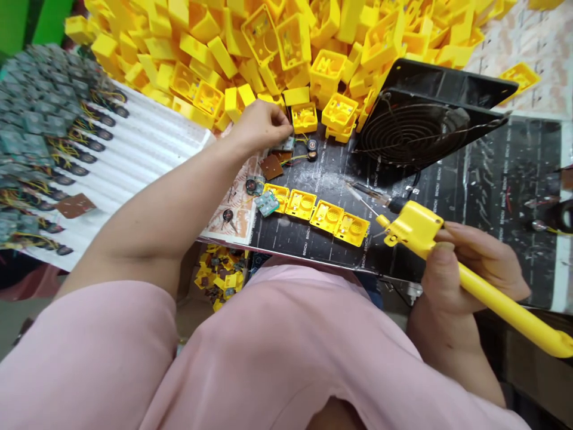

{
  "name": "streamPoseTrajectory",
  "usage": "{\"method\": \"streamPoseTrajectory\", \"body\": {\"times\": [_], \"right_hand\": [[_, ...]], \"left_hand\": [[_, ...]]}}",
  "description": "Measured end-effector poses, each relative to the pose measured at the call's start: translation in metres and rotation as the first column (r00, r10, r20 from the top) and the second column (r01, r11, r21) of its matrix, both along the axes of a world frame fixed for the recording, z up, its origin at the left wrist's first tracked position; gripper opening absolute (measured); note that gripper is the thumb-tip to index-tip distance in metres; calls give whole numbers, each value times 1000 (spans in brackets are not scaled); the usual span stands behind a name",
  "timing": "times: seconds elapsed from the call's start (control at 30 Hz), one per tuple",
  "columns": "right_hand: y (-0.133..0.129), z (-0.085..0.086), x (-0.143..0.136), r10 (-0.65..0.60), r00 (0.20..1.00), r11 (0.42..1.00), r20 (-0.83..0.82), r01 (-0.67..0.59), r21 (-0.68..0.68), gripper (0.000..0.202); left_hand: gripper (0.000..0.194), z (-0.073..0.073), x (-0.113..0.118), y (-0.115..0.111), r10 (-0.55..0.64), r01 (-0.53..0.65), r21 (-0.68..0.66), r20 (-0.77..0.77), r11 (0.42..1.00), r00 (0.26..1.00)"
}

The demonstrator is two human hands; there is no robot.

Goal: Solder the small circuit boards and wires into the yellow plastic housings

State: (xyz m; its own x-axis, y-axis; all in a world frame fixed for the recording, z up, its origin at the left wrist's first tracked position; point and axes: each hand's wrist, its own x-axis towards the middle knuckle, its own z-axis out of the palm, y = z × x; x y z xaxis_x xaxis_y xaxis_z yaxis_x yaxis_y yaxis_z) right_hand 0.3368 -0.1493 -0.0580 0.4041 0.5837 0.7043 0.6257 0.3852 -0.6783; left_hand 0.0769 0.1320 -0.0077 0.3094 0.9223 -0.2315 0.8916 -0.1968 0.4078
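Observation:
My right hand (465, 269) is wrapped round a yellow soldering gun (416, 227), whose thin metal tip points up and left over the black mat. My left hand (264, 124) has its fingers pinched together beside a small yellow case (304, 117); what they hold, if anything, is too small to tell. Just below those fingers lie brown boards (271, 167) and small round black speakers (312, 149) on yellow wires. Nearer me, a row of several open yellow cases (328, 216) runs across the mat, with a green circuit board (267, 203) at its left end.
A large heap of yellow cases (215, 54) fills the back. A black fan (407, 131) stands at the right rear. Several wired circuit boards (40, 101) are piled on a white corrugated sheet (147, 149) at left. Below the table edge, a box holds yellow pieces (224, 275).

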Motion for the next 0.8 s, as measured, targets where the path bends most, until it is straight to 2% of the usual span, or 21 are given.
{"method": "streamPoseTrajectory", "body": {"times": [0.07,0.13,0.2,0.27,0.3,0.37,0.43,0.5,0.57,0.67,0.8], "right_hand": [[0,-1,3,13,1000,1000,13,-13,13,38],[1,0,4,19,1000,999,19,-20,28,38],[2,1,3,11,1000,999,23,-12,39,37],[2,3,2,5,1000,1000,29,-6,27,37],[2,4,1,5,1000,1000,30,-6,11,38],[1,6,2,14,1000,1000,28,-14,-10,38],[0,7,4,20,1000,1000,13,-20,-2,36],[-1,8,5,14,1000,1000,-12,-14,11,35],[-2,11,4,14,999,1000,-42,-14,-10,36],[-1,14,0,60,992,996,-114,-66,-53,41],[7,4,5,31,969,998,-246,-44,-48,43]], "left_hand": [[33,0,-9,9,12,-15,13,217,1000,976],[41,8,-18,19,-4,-12,30,489,999,872],[54,24,-27,24,-36,3,48,689,999,724],[58,43,-33,19,-56,-14,86,754,996,654],[54,51,-35,11,-73,-11,108,740,994,669],[40,60,-38,-14,-141,65,142,628,988,765],[30,56,-40,-45,-302,276,121,403,953,864],[28,42,-39,-74,-496,477,137,184,868,849],[33,25,-35,-96,-588,576,176,16,798,809],[38,7,-29,-113,-591,604,213,-129,768,797],[38,4,-25,-118,-560,591,227,-190,774,806]]}}
